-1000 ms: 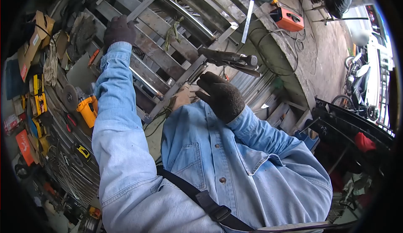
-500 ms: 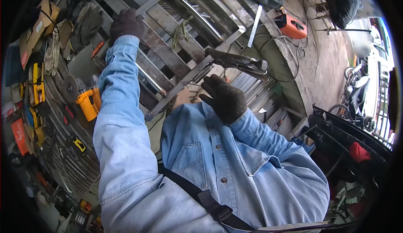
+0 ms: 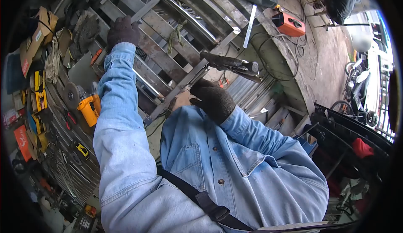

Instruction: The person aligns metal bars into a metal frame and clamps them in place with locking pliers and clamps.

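Observation:
My left hand (image 3: 123, 32), in a dark work glove, is closed at the far left edge of a metal frame (image 3: 156, 45) made of flat bars and bright rods. My right hand (image 3: 215, 102), gloved too, is near the frame's near bar (image 3: 181, 86), thumb apart from the fingers; whether the fingertips touch the bar is hard to see. Just beyond it, a dark long-handled tool, possibly locking pliers (image 3: 231, 63), sits at the frame's corner. A greenish rag strip (image 3: 175, 36) hangs on the frame's slats.
An angle grinder (image 3: 87, 107), a tape measure (image 3: 82, 150) and red-handled pliers (image 3: 69, 119) lie on the slatted surface at left. An orange machine (image 3: 291, 24) with cables stands at upper right, beside a metal ruler (image 3: 250, 26). Another person (image 3: 341, 2) is partly visible at top right.
My right hand has moved left and forward, closer to the frame's near bar. My left hand stays at the frame's edge. The view has shifted slightly.

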`<state>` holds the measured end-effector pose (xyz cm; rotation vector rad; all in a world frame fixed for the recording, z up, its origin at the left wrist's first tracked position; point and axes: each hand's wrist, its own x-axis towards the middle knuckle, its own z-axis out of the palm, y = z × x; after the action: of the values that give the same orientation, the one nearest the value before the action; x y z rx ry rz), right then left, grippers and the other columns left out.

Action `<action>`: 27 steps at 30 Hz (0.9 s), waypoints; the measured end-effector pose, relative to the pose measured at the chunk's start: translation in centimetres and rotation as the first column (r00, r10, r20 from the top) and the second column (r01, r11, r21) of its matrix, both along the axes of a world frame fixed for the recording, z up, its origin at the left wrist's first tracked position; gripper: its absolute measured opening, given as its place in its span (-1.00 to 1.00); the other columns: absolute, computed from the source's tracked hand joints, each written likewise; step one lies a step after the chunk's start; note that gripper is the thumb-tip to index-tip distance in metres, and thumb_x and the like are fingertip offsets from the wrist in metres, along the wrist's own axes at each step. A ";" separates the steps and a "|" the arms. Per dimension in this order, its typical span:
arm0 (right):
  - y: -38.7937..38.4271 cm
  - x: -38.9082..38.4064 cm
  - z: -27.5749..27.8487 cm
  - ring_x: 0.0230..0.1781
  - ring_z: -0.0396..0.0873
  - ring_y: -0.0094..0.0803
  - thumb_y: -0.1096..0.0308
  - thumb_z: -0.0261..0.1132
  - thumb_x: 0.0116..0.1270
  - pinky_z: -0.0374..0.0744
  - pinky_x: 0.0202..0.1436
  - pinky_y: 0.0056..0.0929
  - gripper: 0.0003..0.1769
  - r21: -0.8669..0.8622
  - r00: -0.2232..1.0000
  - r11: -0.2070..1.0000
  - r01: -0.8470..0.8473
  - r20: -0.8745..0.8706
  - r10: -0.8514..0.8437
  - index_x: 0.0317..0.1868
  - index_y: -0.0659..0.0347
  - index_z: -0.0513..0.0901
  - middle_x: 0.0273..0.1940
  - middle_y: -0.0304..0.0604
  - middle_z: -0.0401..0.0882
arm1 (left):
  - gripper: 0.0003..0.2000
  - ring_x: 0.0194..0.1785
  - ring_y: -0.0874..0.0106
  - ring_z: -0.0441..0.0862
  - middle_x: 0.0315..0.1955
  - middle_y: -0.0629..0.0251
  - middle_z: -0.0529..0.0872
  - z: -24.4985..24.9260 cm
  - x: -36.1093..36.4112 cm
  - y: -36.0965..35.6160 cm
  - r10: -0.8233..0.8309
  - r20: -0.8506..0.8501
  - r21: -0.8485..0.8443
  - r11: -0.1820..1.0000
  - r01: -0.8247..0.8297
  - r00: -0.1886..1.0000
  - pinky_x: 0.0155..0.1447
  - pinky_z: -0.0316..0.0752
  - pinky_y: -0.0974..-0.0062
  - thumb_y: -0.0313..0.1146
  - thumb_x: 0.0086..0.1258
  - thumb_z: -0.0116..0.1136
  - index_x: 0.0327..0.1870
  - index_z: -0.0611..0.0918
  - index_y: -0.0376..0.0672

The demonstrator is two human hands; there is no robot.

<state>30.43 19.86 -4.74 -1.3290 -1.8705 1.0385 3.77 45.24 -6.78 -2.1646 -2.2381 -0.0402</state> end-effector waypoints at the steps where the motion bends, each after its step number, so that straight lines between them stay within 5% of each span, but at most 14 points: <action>1: 0.9 -0.7 0.3 -0.11 0.64 -0.10 0.50 0.37 0.17 0.64 -0.03 -0.29 -0.75 0.039 1.000 0.999 -0.024 0.015 0.024 -0.11 0.32 0.68 -0.14 0.03 0.63 | -0.63 0.13 0.12 0.59 0.08 0.13 0.60 -0.4 -0.1 0.2 -0.027 0.002 0.029 0.999 0.027 1.000 0.18 0.53 0.15 -0.08 0.42 -0.04 0.12 0.59 -0.03; 4: 2.2 0.5 -1.0 -0.17 0.66 -0.10 0.45 0.37 0.18 0.65 -0.08 -0.28 -0.78 -0.133 1.000 0.991 -0.016 0.006 0.017 -0.14 0.27 0.70 -0.21 -0.03 0.68 | -0.64 0.13 0.12 0.59 0.07 0.14 0.60 0.3 0.3 0.0 -0.006 0.003 0.000 1.000 0.006 1.000 0.17 0.54 0.15 -0.08 0.42 -0.02 0.11 0.60 -0.03; 7: 2.9 1.2 -2.6 -0.23 0.67 -0.09 0.42 0.38 0.17 0.65 -0.12 -0.28 -0.79 -0.013 0.999 0.999 -0.040 -0.021 0.040 -0.16 0.23 0.72 -0.26 -0.05 0.68 | -0.65 0.14 0.12 0.59 0.08 0.14 0.60 0.3 0.3 0.0 -0.002 0.006 -0.002 1.000 0.002 1.000 0.16 0.54 0.14 -0.09 0.42 -0.01 0.10 0.60 -0.03; 9: 2.5 0.8 -2.2 -0.08 0.69 -0.24 0.42 0.36 0.25 0.66 -0.01 -0.34 -0.80 -0.042 0.999 0.999 -0.032 0.025 0.033 -0.13 0.26 0.72 -0.19 -0.06 0.69 | -0.64 0.14 0.14 0.59 0.08 0.14 0.59 1.0 0.6 -0.2 0.002 -0.016 -0.027 1.000 -0.002 1.000 0.18 0.53 0.17 -0.07 0.44 -0.01 0.11 0.59 -0.03; 10: 1.7 0.0 -4.8 -0.19 0.69 -0.24 0.41 0.32 0.30 0.67 -0.10 -0.34 -0.80 -0.400 0.881 0.911 0.103 -0.388 -0.270 -0.11 0.30 0.70 -0.24 -0.06 0.69 | -0.63 0.15 0.15 0.59 0.09 0.15 0.59 1.2 0.8 -0.2 0.004 -0.039 -0.048 0.999 -0.006 0.999 0.20 0.52 0.20 -0.04 0.46 -0.01 0.12 0.57 -0.04; 11: 1.8 -1.1 -5.0 -0.31 0.70 -0.24 0.40 0.28 0.36 0.68 -0.19 -0.33 -0.79 -0.718 0.533 0.695 0.034 -0.575 -0.620 -0.09 0.35 0.68 -0.28 -0.06 0.69 | -0.63 0.15 0.15 0.59 0.09 0.15 0.59 1.2 0.8 -0.2 0.002 -0.039 -0.049 0.999 -0.004 0.999 0.20 0.52 0.20 -0.04 0.46 -0.01 0.12 0.57 -0.04; 15: 1.6 -3.0 -3.4 -0.32 0.70 -0.30 0.37 0.24 0.41 0.70 -0.19 -0.35 -0.77 -0.772 0.603 0.619 0.147 -0.426 -0.674 -0.08 0.40 0.64 -0.29 -0.06 0.68 | -0.65 0.15 0.15 0.59 0.09 0.15 0.60 0.1 0.3 0.1 -0.003 -0.020 0.002 1.000 0.003 1.000 0.21 0.52 0.20 -0.04 0.46 -0.01 0.09 0.59 -0.03; 17: 1.9 -3.1 -2.7 -0.34 0.70 -0.33 0.35 0.26 0.41 0.69 -0.20 -0.36 -0.76 -0.908 0.427 0.416 0.047 -0.358 -0.830 -0.07 0.38 0.64 -0.30 -0.08 0.69 | -0.65 0.15 0.15 0.59 0.08 0.15 0.60 -0.4 0.1 0.2 -0.005 -0.011 0.034 0.999 0.006 1.000 0.20 0.52 0.20 -0.04 0.46 -0.01 0.09 0.59 -0.03; 21: 2.3 -1.8 -3.7 -0.35 0.69 -0.36 0.33 0.26 0.41 0.68 -0.22 -0.39 -0.76 -0.879 0.497 0.460 0.127 -0.346 -0.796 -0.09 0.36 0.65 -0.30 -0.10 0.70 | -0.65 0.14 0.17 0.60 0.07 0.16 0.61 -0.1 0.0 0.3 0.002 -0.018 -0.003 1.000 -0.002 1.000 0.19 0.53 0.20 -0.04 0.45 0.00 0.08 0.59 -0.02; 27: 2.1 -2.5 -3.0 -0.38 0.65 -0.42 0.33 0.28 0.40 0.64 -0.27 -0.45 -0.79 -0.908 0.426 0.415 0.061 -0.352 -0.833 -0.14 0.34 0.68 -0.32 -0.14 0.70 | -0.66 0.15 0.17 0.59 0.08 0.17 0.60 0.2 0.3 0.1 0.004 -0.025 -0.003 1.000 -0.004 1.000 0.18 0.53 0.20 -0.04 0.44 0.01 0.07 0.60 -0.03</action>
<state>27.95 21.92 -7.71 -1.3611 -0.1112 1.7953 4.05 45.32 -6.58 -2.1499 -2.2302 -0.0098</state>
